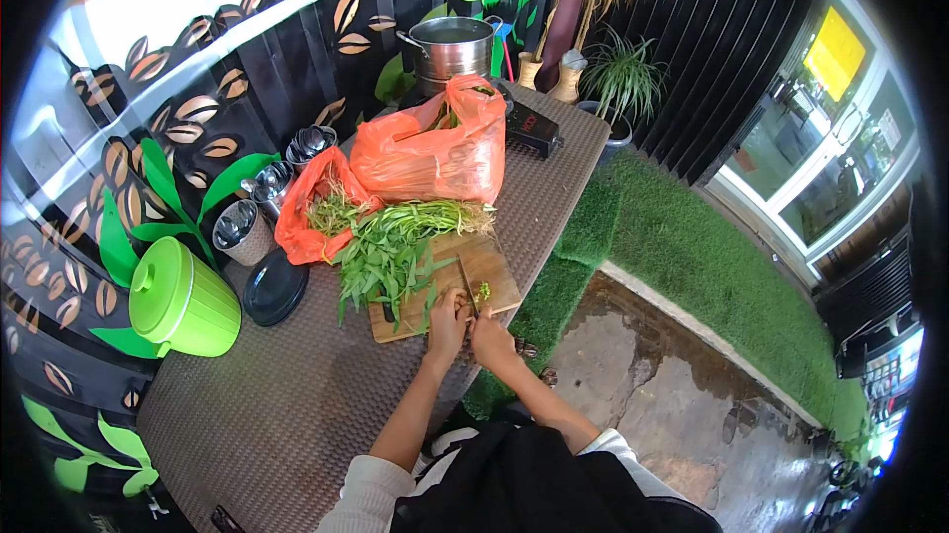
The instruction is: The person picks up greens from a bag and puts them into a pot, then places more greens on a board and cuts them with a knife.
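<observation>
On a wooden cutting board (405, 327) lie leafy green stems (390, 251), their roots toward the right. My left hand (448, 323) is closed at the board's front part, its fingers beside the knife; what it pinches is too small to make out. My right hand (491, 340) is wrapped round the handle of a knife (467, 281), whose blade points away from me over the board. Small chopped yellow-green pieces (482, 292) lie just right of the blade. Behind the greens stand a large orange plastic bag (430, 157) and a smaller one (297, 212) with more greens.
The woven brown table (287, 414) carries a lime-green lidded bucket (188, 296), black plates (276, 289), containers of cutlery (242, 231) and a steel pot (453, 50) near a black stove (534, 128). Grass and wet concrete (643, 385) are to the right.
</observation>
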The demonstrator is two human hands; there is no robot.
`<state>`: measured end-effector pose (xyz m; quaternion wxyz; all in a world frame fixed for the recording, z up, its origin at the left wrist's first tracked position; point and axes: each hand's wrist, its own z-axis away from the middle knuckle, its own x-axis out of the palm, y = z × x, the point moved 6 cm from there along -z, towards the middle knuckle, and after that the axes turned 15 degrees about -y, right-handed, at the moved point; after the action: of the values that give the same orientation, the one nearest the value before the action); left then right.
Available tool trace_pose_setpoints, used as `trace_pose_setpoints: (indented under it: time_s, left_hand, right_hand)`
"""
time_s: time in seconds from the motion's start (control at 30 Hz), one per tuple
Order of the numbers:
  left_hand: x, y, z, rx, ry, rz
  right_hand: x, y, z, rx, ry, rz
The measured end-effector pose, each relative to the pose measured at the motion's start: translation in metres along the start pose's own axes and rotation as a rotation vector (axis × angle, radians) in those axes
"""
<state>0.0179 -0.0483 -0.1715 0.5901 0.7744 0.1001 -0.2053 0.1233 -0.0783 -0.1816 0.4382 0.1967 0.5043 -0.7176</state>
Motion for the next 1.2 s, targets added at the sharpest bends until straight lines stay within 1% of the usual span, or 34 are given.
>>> trace_pose_setpoints:
  time_s: [0.07, 0.1, 0.17, 0.2, 0.27, 0.3, 0.37, 0.4, 0.5, 0.53, 0.57, 0.6, 0.67, 0.77, 0.83, 0.9, 1.0, 1.07, 1.13, 1.2]
  left_hand:
    - [0.0, 0.002, 0.001, -0.003, 0.003, 0.002]
    - [-0.001, 0.001, 0.001, -0.01, 0.009, 0.003]
    - [-0.001, 0.002, 0.004, -0.001, 0.025, -0.01]
    - [-0.001, 0.001, 0.003, 0.013, 0.046, -0.021]
    - [-0.001, -0.001, 0.004, 0.012, 0.049, 0.012]
    - [0.0, -0.004, 0.004, 0.008, 0.051, 0.046]
    - [0.002, -0.011, 0.004, -0.003, 0.049, 0.049]
    - [0.002, -0.01, 0.003, -0.016, 0.046, 0.05]
    - [0.0, -0.006, 0.006, 0.01, 0.064, 0.023]
    - [0.0, -0.005, 0.006, 0.011, 0.063, 0.022]
    - [0.001, -0.006, 0.005, -0.028, 0.055, 0.072]
    - [0.002, -0.01, 0.005, -0.068, 0.047, 0.122]
    - [0.0, -0.009, 0.005, -0.049, 0.058, 0.087]
    - [-0.001, -0.003, 0.005, -0.035, 0.049, 0.004]
    - [-0.001, 0.0, 0.009, -0.047, 0.032, -0.046]
    - [-0.002, 0.007, 0.01, 0.009, 0.038, -0.076]
    - [-0.004, 0.007, 0.009, 0.017, 0.034, -0.052]
    - [-0.003, 0.006, 0.007, -0.016, 0.023, -0.021]
    - [-0.002, 0.004, 0.006, -0.051, 0.01, 0.005]
    - [-0.003, 0.004, 0.008, 0.005, 0.062, -0.015]
  right_hand:
    - [-0.001, -0.004, -0.002, 0.01, 0.137, 0.128]
    - [-0.004, -0.002, -0.006, 0.009, 0.137, 0.128]
    - [-0.006, 0.005, -0.015, -0.037, 0.016, 0.018]
    - [-0.01, 0.003, -0.012, -0.036, 0.017, 0.017]
    - [-0.012, 0.002, -0.004, -0.011, -0.1, -0.142]
    - [-0.007, 0.0, -0.003, -0.012, -0.1, -0.14]
    - [-0.003, -0.005, 0.004, 0.043, 0.039, 0.013]
    - [-0.004, -0.004, 0.001, 0.043, 0.039, 0.014]
    - [-0.007, 0.001, -0.01, 0.023, 0.006, 0.0]
    - [-0.008, 0.005, -0.012, 0.002, -0.057, -0.066]
    - [-0.007, 0.006, -0.014, -0.02, -0.12, -0.13]
    - [-0.005, 0.003, -0.009, -0.021, -0.119, -0.129]
    - [-0.005, -0.005, 0.008, 0.026, 0.007, -0.033]
    - [-0.001, -0.004, -0.002, 0.046, 0.072, -0.01]
    - [-0.007, -0.002, -0.007, 0.024, 0.04, -0.01]
    - [-0.009, 0.0, -0.009, -0.003, 0.014, -0.006]
    - [0.0, -0.001, -0.002, -0.033, 0.004, -0.038]
    - [0.003, -0.005, 0.005, 0.064, 0.05, 0.011]
    - [0.002, -0.001, -0.003, 0.055, 0.069, 0.018]
    - [-0.005, 0.0, -0.007, 0.047, 0.087, 0.021]
